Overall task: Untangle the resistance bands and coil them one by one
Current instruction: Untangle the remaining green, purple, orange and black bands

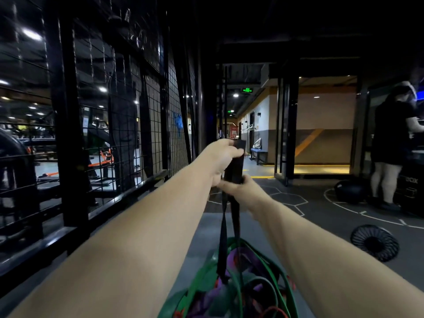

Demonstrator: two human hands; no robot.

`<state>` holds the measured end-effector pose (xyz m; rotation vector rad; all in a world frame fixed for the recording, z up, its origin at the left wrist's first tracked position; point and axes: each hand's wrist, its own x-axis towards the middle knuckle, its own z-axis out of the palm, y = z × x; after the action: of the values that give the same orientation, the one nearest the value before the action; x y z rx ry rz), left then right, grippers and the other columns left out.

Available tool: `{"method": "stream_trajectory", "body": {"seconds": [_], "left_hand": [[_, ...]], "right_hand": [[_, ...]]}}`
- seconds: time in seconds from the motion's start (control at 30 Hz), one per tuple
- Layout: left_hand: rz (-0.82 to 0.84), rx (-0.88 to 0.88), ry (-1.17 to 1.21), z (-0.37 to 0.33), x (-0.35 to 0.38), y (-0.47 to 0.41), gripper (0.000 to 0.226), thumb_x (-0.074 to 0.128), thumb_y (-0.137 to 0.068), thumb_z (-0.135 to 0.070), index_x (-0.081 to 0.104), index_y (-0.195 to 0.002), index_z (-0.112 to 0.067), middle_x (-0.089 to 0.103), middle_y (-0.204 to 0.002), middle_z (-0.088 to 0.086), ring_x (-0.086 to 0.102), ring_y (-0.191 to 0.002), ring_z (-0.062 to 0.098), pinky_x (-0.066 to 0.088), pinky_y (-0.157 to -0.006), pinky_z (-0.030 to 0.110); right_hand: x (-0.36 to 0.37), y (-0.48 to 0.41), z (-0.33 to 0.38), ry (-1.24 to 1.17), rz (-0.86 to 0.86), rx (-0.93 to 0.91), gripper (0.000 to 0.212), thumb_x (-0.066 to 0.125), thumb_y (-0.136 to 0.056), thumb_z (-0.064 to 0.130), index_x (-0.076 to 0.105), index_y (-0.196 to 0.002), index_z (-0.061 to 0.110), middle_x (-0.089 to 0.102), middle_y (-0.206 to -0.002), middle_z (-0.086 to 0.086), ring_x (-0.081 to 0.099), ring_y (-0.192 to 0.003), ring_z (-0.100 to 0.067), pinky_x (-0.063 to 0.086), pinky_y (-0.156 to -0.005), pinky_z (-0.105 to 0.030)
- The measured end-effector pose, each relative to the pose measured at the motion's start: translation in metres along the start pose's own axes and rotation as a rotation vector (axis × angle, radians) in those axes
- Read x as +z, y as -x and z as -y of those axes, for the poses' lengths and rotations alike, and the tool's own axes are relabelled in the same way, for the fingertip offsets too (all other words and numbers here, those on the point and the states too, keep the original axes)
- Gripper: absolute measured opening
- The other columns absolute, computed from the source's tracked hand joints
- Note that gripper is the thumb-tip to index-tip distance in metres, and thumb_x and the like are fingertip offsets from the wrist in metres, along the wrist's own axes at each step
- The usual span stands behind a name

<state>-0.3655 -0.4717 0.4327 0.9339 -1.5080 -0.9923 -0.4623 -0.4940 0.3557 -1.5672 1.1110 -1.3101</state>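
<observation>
A black resistance band [234,166] is stretched up from a tangled pile of green, purple and red bands [231,283] on the grey floor at the bottom centre. My left hand [221,157] grips the band's top end, held out at arm's length. Just below it, my right hand [241,188] grips the same band, where it is folded between the two hands. Two black strands hang from my right hand down into the pile.
A black wire-mesh fence [119,125] runs along the left. A small black floor fan [375,242] lies on the floor at the right. A person [394,143] stands at the far right beside a dark ball [350,191]. A corridor opens ahead.
</observation>
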Motion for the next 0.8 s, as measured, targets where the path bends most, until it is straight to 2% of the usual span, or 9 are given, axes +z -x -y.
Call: {"method": "stream_trajectory", "body": {"seconds": [0.1, 0.17, 0.23, 0.33, 0.4, 0.47, 0.63, 0.7, 0.8], "left_hand": [[-0.065, 0.082, -0.036, 0.003, -0.006, 0.006, 0.007, 0.063, -0.092, -0.012, 0.064, -0.088, -0.017, 0.065, -0.09, 0.002, 0.061, -0.087, 0.017, 0.052, -0.077, 0.027], [-0.158, 0.094, -0.028, 0.01, -0.011, 0.01, 0.004, 0.066, -0.09, -0.017, 0.062, -0.091, -0.016, 0.064, -0.091, 0.0, 0.058, -0.082, 0.01, 0.044, -0.066, 0.019], [-0.24, 0.044, 0.012, 0.025, -0.015, 0.013, 0.025, 0.07, -0.088, -0.03, 0.058, -0.103, -0.015, 0.062, -0.097, -0.001, 0.055, -0.084, 0.009, 0.044, -0.065, 0.023], [-0.319, -0.039, 0.063, 0.057, -0.011, 0.022, 0.05, 0.071, -0.082, -0.048, 0.047, -0.112, -0.016, 0.056, -0.107, 0.001, 0.054, -0.088, 0.01, 0.047, -0.069, 0.027], [-0.423, -0.019, 0.015, 0.083, -0.003, 0.033, 0.052, 0.07, -0.082, -0.049, 0.041, -0.111, -0.018, 0.053, -0.111, 0.002, 0.052, -0.089, 0.01, 0.042, -0.07, 0.021], [-0.518, -0.01, -0.065, 0.111, 0.006, 0.046, 0.055, 0.071, -0.081, -0.047, 0.038, -0.113, -0.017, 0.049, -0.115, 0.004, 0.051, -0.096, 0.016, 0.042, -0.076, 0.021], [-0.028, -0.022, 0.055, 0.159, 0.032, 0.066, 0.048, 0.077, -0.078, -0.039, 0.041, -0.107, -0.028, 0.061, -0.102, 0.0, 0.06, -0.092, 0.016, 0.049, -0.077, 0.024], [0.027, -0.013, -0.027, 0.161, 0.036, 0.065, 0.033, 0.074, -0.084, -0.032, 0.047, -0.102, -0.026, 0.063, -0.093, 0.001, 0.062, -0.088, 0.017, 0.054, -0.083, 0.034], [0.044, -0.014, -0.173, 0.164, 0.029, 0.063, 0.012, 0.065, -0.091, -0.027, 0.055, -0.096, -0.023, 0.069, -0.09, 0.007, 0.066, -0.088, 0.022, 0.051, -0.087, 0.035]], "right_hand": [[0.001, -0.005, 0.001, -0.097, 0.058, -0.007, 0.028, 0.076, -0.084, 0.027, 0.067, -0.104, 0.011, 0.073, -0.102, -0.012, 0.069, -0.099, -0.03, 0.053, -0.094, -0.047], [0.002, -0.003, 0.001, -0.07, 0.076, 0.031, 0.031, 0.075, -0.085, 0.023, 0.066, -0.109, 0.006, 0.073, -0.1, -0.017, 0.071, -0.09, -0.033, 0.058, -0.083, -0.046], [0.003, -0.004, 0.004, -0.031, 0.016, 0.068, 0.031, 0.072, -0.086, 0.021, 0.065, -0.109, 0.002, 0.072, -0.092, -0.018, 0.07, -0.079, -0.033, 0.059, -0.068, -0.042], [0.0, -0.004, 0.013, 0.122, -0.129, 0.106, 0.047, 0.069, -0.08, 0.037, 0.064, -0.113, 0.003, 0.071, -0.1, -0.018, 0.07, -0.089, -0.035, 0.058, -0.08, -0.05], [-0.003, -0.003, 0.024, 0.271, -0.223, 0.081, 0.047, 0.065, -0.085, 0.039, 0.065, -0.114, 0.002, 0.07, -0.108, -0.019, 0.067, -0.099, -0.036, 0.055, -0.089, -0.047], [-0.008, -0.006, 0.038, 0.24, -0.31, 0.058, 0.043, 0.061, -0.089, 0.035, 0.064, -0.117, 0.002, 0.069, -0.11, -0.016, 0.066, -0.101, -0.034, 0.054, -0.084, -0.037], [-0.011, -0.012, 0.079, -0.116, -0.42, 0.041, 0.032, 0.057, -0.089, 0.026, 0.058, -0.112, 0.003, 0.07, -0.086, -0.012, 0.07, -0.068, -0.026, 0.055, -0.059, -0.032], [-0.014, -0.007, 0.091, -0.171, -0.41, 0.027, 0.02, 0.053, -0.094, 0.02, 0.052, -0.107, 0.005, 0.066, -0.07, -0.009, 0.061, -0.044, -0.018, 0.049, -0.044, -0.024], [-0.025, -0.009, 0.097, -0.218, -0.437, 0.024, 0.007, 0.047, -0.098, 0.016, 0.049, -0.099, 0.009, 0.058, -0.056, -0.005, 0.054, -0.036, -0.014, 0.042, -0.037, -0.018]]}}
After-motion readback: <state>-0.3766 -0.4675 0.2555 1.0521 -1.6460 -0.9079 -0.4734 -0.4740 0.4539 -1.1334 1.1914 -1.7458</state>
